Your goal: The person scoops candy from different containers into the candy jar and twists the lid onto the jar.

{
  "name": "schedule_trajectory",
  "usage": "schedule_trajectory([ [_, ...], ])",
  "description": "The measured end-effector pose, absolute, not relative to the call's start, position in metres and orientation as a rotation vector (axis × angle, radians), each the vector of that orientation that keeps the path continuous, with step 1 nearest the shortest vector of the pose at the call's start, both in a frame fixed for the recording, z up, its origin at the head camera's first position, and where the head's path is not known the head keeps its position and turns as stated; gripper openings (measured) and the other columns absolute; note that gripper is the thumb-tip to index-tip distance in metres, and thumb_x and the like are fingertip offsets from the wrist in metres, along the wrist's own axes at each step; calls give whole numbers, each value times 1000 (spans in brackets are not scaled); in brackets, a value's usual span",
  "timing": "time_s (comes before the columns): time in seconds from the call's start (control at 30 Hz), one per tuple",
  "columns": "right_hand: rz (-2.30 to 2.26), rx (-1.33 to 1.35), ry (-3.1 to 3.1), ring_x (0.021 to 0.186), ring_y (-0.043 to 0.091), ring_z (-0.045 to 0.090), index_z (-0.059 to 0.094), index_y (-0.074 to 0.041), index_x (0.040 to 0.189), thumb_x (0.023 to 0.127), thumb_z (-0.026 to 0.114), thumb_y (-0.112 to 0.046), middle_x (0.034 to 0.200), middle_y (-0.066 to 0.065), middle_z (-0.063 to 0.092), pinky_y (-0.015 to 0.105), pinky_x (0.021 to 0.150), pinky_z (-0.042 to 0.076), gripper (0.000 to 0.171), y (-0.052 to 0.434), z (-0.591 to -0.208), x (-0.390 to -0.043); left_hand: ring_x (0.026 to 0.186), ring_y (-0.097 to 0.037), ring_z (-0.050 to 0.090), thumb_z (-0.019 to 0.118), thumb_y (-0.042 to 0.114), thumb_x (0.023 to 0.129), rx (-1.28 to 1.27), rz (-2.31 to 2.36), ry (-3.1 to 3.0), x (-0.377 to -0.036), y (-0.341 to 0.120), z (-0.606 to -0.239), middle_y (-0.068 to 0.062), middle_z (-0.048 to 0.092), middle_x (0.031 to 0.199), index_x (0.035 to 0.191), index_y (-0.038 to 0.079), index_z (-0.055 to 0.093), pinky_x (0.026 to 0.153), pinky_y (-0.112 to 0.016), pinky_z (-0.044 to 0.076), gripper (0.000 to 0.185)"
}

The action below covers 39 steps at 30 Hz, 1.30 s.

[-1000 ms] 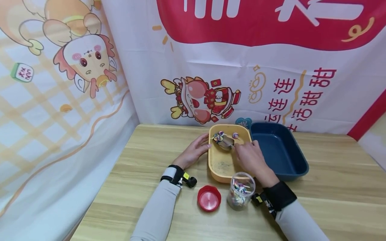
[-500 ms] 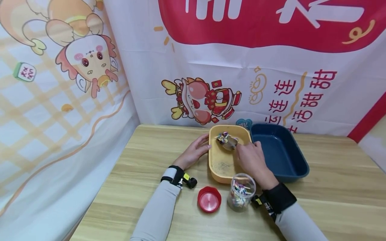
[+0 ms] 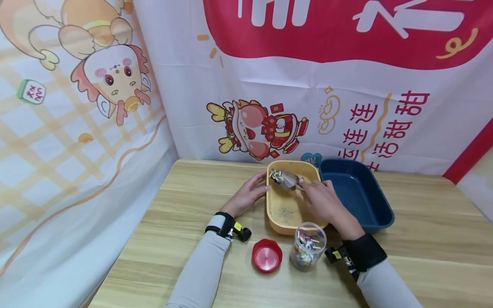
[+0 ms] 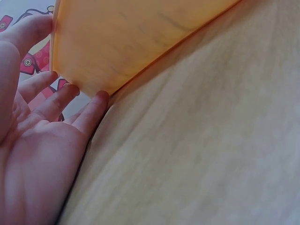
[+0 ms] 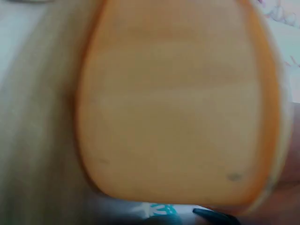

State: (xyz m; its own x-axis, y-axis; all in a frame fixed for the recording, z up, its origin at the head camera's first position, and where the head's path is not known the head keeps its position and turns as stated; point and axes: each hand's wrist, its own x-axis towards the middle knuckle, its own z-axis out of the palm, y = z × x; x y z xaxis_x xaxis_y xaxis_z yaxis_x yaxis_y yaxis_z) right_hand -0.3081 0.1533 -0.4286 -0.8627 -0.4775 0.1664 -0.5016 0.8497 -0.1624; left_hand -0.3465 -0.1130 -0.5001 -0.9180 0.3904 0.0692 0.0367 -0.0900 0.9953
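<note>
A yellow tray [image 3: 284, 210] stands on the wooden table, and several colourful wrapped candies [image 3: 274, 173] lie at its far left corner. My right hand [image 3: 313, 191] reaches over the tray and grips the handle of a small metal scoop [image 3: 288, 180], whose bowl lies against the candies. My left hand [image 3: 257, 185] rests with straight fingers against the tray's left outer wall [image 4: 131, 37], fingertips [image 4: 101, 98] touching it. In the right wrist view only the blurred tray floor [image 5: 178, 103] shows.
A dark blue tray [image 3: 356, 192] sits right of the yellow one, touching it. A clear jar [image 3: 307, 247] partly filled with candies stands at the near edge of the yellow tray, with its red lid [image 3: 267, 255] lying to the left. Printed cloth backdrops hang behind and left.
My right hand has swept the scoop inside the yellow tray, first right, then back left and farther away, gathering the candies at the far left corner. The left hand has stayed put.
</note>
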Motion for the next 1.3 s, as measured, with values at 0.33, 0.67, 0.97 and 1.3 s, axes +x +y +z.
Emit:
schedule_trajectory([
  [0.33,530,826,-2915,92,25,56,67,-5,124,106,56,-17,89,-2,66,46,85,35,24,174,-421,-309,145,-30,42,66,22,102,480,2098,1922,-346,-112,-503,-8,33,164,159,18,36,115,-35,43,65],
  [0.67,835,864,-2709,72,18,48,67,-7,123,108,52,-19,84,2,57,32,67,38,24,219,-382,-301,146,-25,42,62,21,104,456,2045,1967,-343,-109,-501,-7,31,166,161,16,32,117,-38,42,64],
  [0.97,1103,951,-2504,82,13,53,70,-8,122,101,60,-2,97,-1,64,22,62,47,24,264,-327,-256,146,-24,42,63,23,103,454,2059,1962,-343,-111,-506,-7,32,165,160,18,33,117,-38,42,65],
  [1.3,739,816,-2935,75,10,54,78,-25,113,95,74,-21,81,-10,59,24,54,43,19,305,-291,-205,145,-23,43,62,21,103,419,2076,1976,-344,-111,-497,-5,34,164,159,20,35,115,-35,43,63],
])
